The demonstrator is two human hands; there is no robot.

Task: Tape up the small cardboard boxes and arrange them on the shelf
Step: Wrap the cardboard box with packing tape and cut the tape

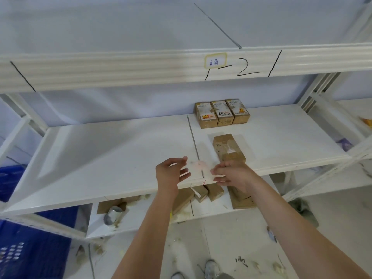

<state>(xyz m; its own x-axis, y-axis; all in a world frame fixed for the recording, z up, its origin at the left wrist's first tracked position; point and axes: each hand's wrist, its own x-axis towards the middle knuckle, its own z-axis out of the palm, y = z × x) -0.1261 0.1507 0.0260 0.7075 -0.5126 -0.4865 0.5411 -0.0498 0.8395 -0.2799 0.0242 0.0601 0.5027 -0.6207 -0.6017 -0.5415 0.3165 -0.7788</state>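
While your two hands hover at the front lip of the shelf point(120, 150), work from the big white board down. It is a rigid, smooth sheet, so anything set on it will likely slide with a light push rather than grip. One level down, the lower shelf point(141, 222) carries a loose scatter of brown boxes point(213, 191) and a roll of tape point(112, 215), all partly hidden by the board and your arms.

At the back of the shelf stands a row of three taped boxes point(221, 112), side by side and touching, labels facing you. Nearer, just beyond your right hand, lies the single cardboard box point(228, 147), flat on its broad face with a strip of tape across its top. Judge it light and fairly stiff, with corners that could crush and a taped face that may be slick. Take it by the two long sides, thumb against fingers, not by the taped top.

Your left hand point(171, 174) is spread, fingers relaxed, holding nothing. Your right hand point(231, 175) has loosely bent fingers, its knuckles close to the box's near end; whether it touches the box I cannot tell, and it grips nothing visible. Something pale and blurred lies between the hands, too indistinct to name.
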